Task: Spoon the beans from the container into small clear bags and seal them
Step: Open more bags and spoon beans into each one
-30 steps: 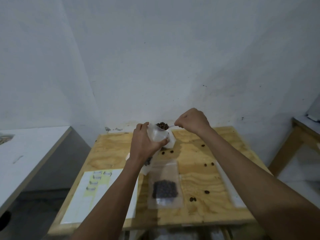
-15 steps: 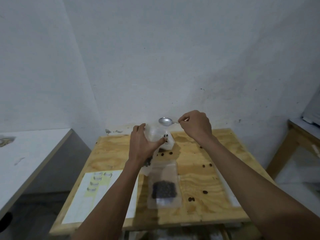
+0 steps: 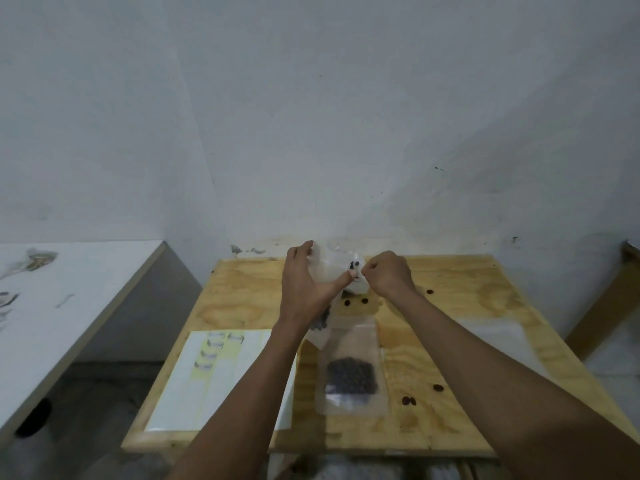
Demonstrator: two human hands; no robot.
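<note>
My left hand (image 3: 306, 289) grips a small clear bag (image 3: 327, 270) and holds it upright above the back of the wooden table (image 3: 450, 427). A few dark beans show at the bag's mouth and more lie in its bottom below my palm. My right hand (image 3: 388, 275) is curled just right of the bag's mouth and pinches the spoon's handle; the spoon's bowl is hidden. The white container (image 3: 358, 288) peeks out behind and between both hands. A filled clear bag (image 3: 351, 370) of beans lies flat in front of me.
Loose beans (image 3: 408, 400) are scattered over the table. A white label sheet (image 3: 214, 379) lies at the front left, and flat clear bags (image 3: 495, 336) lie at the right. A white side table (image 3: 69, 299) stands to the left, and the wall is close behind.
The spoon emptied its beans into the bag and rose empty. My right hand has since dropped down to the bag's mouth, hiding the spoon. My left hand raised the bag a little.
</note>
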